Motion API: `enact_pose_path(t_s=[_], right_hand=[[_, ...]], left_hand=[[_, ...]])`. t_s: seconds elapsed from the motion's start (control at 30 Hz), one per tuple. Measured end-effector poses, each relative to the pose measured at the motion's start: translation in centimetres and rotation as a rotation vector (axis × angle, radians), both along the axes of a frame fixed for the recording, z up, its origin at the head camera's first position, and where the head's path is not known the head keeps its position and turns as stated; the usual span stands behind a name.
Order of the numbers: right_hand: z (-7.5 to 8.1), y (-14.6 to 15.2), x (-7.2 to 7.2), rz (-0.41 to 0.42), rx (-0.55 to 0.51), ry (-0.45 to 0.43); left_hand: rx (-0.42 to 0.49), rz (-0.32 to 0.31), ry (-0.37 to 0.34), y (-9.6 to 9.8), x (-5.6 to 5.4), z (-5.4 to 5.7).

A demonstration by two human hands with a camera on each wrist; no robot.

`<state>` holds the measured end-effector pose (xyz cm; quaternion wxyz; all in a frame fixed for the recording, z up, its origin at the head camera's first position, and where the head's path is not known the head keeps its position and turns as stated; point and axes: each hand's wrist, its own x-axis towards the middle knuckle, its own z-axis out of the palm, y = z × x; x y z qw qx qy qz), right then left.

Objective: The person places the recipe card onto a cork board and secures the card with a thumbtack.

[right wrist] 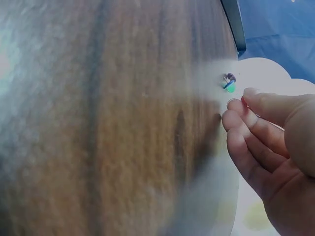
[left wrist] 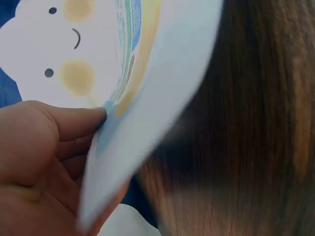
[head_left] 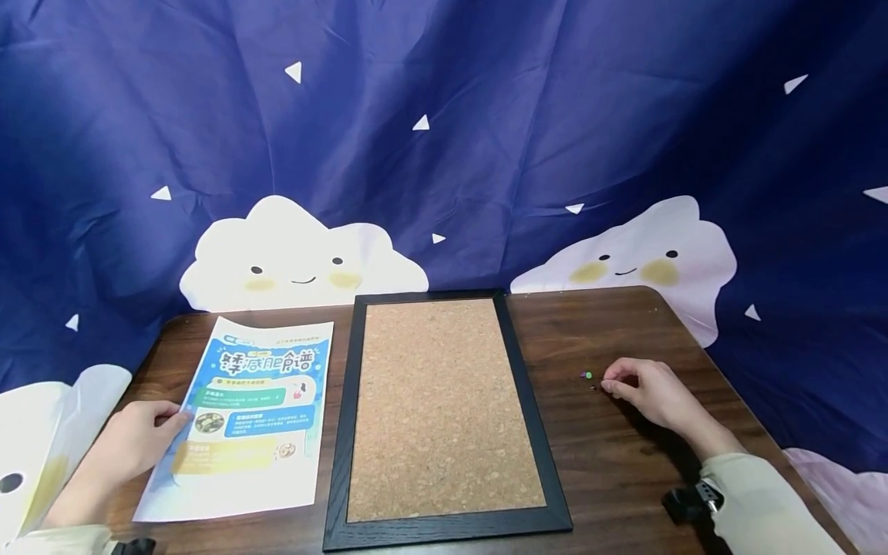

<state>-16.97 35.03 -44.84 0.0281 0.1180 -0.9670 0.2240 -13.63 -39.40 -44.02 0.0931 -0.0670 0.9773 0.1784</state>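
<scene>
My left hand (head_left: 135,441) pinches the left edge of a printed paper sheet (head_left: 243,493), thumb on the printed face. In the left wrist view the sheet (left wrist: 162,93) curves up from the thumb, its lower corner bent. To the right of the frame, my right hand (head_left: 648,391) is low over the table, thumb and index fingertips together. A speck of red, seemingly a small pin (right wrist: 244,101), shows between them. Just left of those fingertips lie a green pin (head_left: 589,375), a purple pin (head_left: 583,375) and tiny dark bits (head_left: 593,388).
Between the hands a cork board (head_left: 444,408) with a black frame (head_left: 447,528) lies flat on the dark wooden table (head_left: 617,478). A blue curtain (head_left: 472,154) with white clouds hangs along the table's back edge.
</scene>
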Motion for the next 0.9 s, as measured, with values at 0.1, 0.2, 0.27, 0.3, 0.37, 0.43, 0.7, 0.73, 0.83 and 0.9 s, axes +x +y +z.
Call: enact_pose_path(t_s=[0.1,0.2,0.27,0.3,0.37,0.43,0.7,0.73,0.83,0.9], right_hand=[[0.1,0.2,0.1,-0.01,-0.004,-0.01],[0.1,0.3,0.2,-0.022,-0.009,-0.017],[0.1,0.4,0.3,-0.027,-0.016,-0.017],[0.1,0.4,0.3,-0.029,-0.019,-0.016],[0.1,0.4,0.4,-0.028,-0.027,-0.01],[0.1,0.3,0.5,-0.026,-0.038,0.002],[0.3,0.1,0.8,-0.012,-0.07,0.042],[0.3,0.1,0.8,-0.011,-0.072,0.041],[0.4,0.1,0.8,-0.014,-0.073,0.045],[0.5,0.0,0.9,-0.011,-0.081,0.047]], left_hand=[[0.034,0.008,0.021,-0.3,0.1,-0.1],[0.069,0.024,0.022,-0.5,0.2,-0.1],[0.09,0.027,0.026,-0.6,0.4,-0.1],[0.103,0.026,0.028,-0.7,0.4,-0.1],[0.123,0.025,0.042,-0.8,0.7,-0.1],[0.153,0.021,0.055,-1.0,0.9,-0.2],[0.256,0.093,-0.017,-1.9,1.5,-0.4],[0.268,0.1,-0.027,-2.0,1.5,-0.4],[0.294,0.12,-0.028,-2.1,1.6,-0.2],[0.312,0.127,-0.021,-2.2,1.6,-0.2]])
